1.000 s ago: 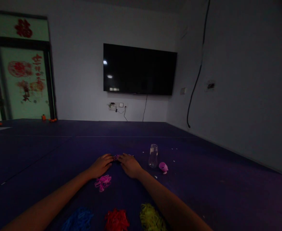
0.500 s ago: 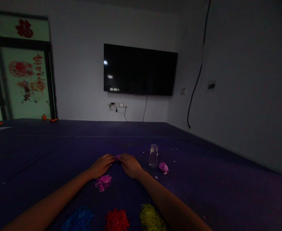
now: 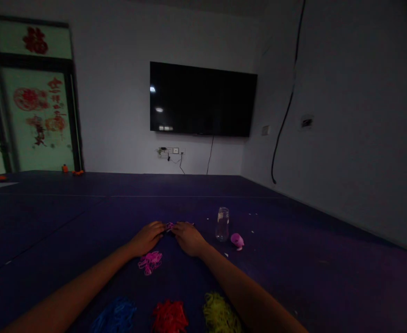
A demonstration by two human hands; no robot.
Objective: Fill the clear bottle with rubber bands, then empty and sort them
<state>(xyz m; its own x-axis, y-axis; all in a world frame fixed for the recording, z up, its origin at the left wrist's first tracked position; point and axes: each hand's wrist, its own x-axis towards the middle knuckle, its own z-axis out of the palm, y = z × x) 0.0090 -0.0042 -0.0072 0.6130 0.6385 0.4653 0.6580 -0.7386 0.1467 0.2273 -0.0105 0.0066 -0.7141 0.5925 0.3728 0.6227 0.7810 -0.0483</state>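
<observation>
Out on the purple tabletop, my left hand (image 3: 150, 238) and my right hand (image 3: 188, 238) meet with their fingertips around a small bunch of pink rubber bands (image 3: 169, 226). Both hands have their fingers closed at the bunch, though the tips are partly hidden. A bit of pink also shows past the right fingers. Just nearer to me than the left hand lies a loose heap of pink bands (image 3: 150, 262). A clear bottle without a lid (image 3: 222, 225) stands upright to the right of my right hand, with a pink cap (image 3: 237, 241) beside it.
Along the near edge lie heaps of blue bands (image 3: 115, 315), red bands (image 3: 170, 317) and yellow bands (image 3: 220, 314), the yellow one close to my right forearm. Small white scraps (image 3: 226, 255) dot the table. A television (image 3: 203, 99) hangs on the far wall.
Both hands stay almost in place, with only slight finger movement at the pink bands. The whole view has shifted a little; the bottle, cap and heaps have not moved on the table.
</observation>
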